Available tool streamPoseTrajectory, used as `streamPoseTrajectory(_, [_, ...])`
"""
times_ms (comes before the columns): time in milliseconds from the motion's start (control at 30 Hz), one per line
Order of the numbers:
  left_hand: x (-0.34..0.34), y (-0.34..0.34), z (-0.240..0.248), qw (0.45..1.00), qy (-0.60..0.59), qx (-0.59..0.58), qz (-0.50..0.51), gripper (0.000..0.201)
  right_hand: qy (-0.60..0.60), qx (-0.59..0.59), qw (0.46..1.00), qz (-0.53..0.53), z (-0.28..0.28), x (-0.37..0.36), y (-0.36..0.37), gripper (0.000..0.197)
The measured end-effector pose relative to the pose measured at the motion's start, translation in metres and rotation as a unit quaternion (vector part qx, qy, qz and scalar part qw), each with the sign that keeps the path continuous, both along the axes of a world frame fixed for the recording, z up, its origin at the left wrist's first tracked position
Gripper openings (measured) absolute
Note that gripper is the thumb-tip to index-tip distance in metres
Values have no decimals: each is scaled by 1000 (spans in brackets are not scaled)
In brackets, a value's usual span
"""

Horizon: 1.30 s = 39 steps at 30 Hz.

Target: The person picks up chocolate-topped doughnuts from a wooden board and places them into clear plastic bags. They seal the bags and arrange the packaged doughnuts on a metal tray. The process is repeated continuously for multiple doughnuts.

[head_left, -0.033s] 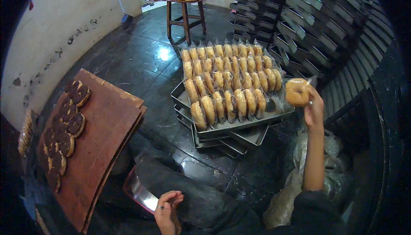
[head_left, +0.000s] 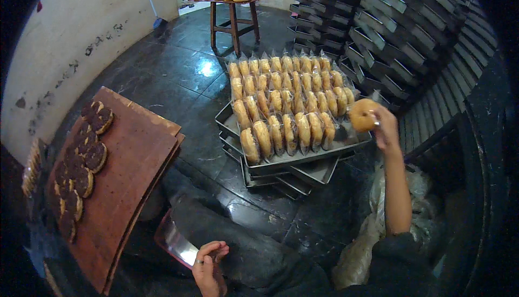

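Observation:
My right hand [head_left: 385,126] grips a ring donut [head_left: 362,115] by its edge, with a bit of clear plastic wrap showing around it. It hovers at the right side of a metal tray [head_left: 292,159], where several rows of bagged donuts [head_left: 275,100] stand on edge. Low in the view, my left hand [head_left: 210,267] rests over my lap, loosely cupped, with nothing visible in it. Near it lies a shiny flat tray with a red rim [head_left: 178,243].
More metal trays [head_left: 303,183] are stacked crookedly underneath. On the left, a brown board [head_left: 130,151] carries chocolate-topped donuts [head_left: 81,172]. Crumpled plastic bags [head_left: 419,205] lie by my right arm. Racked trays [head_left: 378,37] rise behind, and a stool [head_left: 234,26] holds more donuts.
My right hand has moved left with the donut, closer to the tray's right edge. My left hand has barely shifted.

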State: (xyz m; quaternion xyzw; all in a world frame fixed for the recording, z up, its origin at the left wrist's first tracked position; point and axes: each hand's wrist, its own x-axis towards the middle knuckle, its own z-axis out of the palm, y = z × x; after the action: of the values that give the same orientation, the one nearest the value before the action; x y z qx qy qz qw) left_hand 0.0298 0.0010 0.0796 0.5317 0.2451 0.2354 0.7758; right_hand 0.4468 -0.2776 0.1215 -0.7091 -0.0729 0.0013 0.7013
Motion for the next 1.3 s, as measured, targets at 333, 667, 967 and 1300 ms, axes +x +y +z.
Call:
streamPoseTrajectory(333, [-24,1,-30,997,0,-36,63,33,150,115,975,120,-62,24,74,38])
streamPoseTrajectory(667, [-61,25,-74,980,81,-82,161,25,-173,37,982,-60,-26,-88,148,33])
streamPoseTrajectory(967, [-89,35,-199,947,312,-30,68,28,-174,-349,584,712,-250,-353,437,45])
streamPoseTrajectory(1300, [-107,32,-222,958,233,-46,160,31,-447,-448,429,645,-338,-399,429,45])
